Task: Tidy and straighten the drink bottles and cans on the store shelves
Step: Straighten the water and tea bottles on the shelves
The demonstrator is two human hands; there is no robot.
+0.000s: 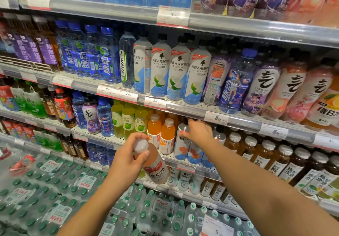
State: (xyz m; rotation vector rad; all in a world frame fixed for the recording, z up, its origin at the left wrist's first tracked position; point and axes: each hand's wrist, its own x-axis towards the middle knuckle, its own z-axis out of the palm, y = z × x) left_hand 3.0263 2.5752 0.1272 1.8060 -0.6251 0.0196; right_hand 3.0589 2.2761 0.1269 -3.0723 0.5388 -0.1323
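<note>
Hands — left hand (128, 155) gripping one pink bottle (155, 166), right hand (197, 132) round one white bottle (183, 140).

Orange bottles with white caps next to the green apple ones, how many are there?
2 orange bottles show at the front, side by side, left of the right hand. More may hide behind them.

Single head-worn wide-angle view, close to the shelves (183, 105), facing forward and slightly down; shelf rows run from 9 o'clock toward 3 o'clock.
</note>
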